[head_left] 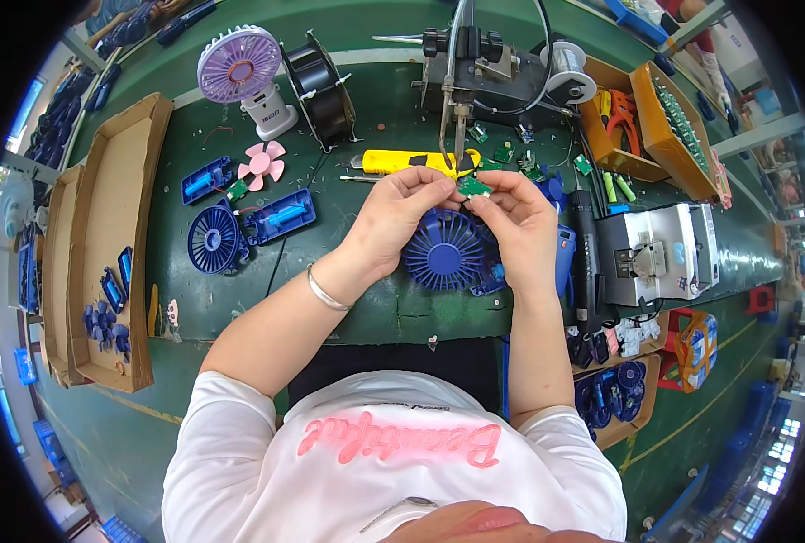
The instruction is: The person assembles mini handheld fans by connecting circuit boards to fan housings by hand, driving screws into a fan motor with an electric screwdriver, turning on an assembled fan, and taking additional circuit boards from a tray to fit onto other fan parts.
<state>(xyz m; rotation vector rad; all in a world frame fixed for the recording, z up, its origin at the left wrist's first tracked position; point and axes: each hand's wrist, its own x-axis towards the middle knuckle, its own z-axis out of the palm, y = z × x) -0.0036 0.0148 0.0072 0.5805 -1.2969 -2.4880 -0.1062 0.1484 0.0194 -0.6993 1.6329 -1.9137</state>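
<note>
Beneath the tip of a soldering fixture (pixel 457 136), my two hands meet over the green bench. Thumb and fingers of my right hand (pixel 522 217) pinch a small green circuit board (pixel 473 187). My left hand (pixel 400 213) is closed in a pinch at the board's left side; whatever lies between its fingertips is too small to make out. Just below the hands rests a blue fan head (pixel 445 251), its round grille facing up and partly covered by my fingers. A yellow utility knife (pixel 407 162) lies behind my left hand.
Opened blue fans (pixel 214 239) with battery housings lie left, near a pink blade (pixel 261 165). A purple fan (pixel 239 68) and black spool (pixel 319 90) stand behind. Cardboard trays (pixel 81 271) flank the left; a grey machine (pixel 651 253) and tool box (pixel 615 118) stand right.
</note>
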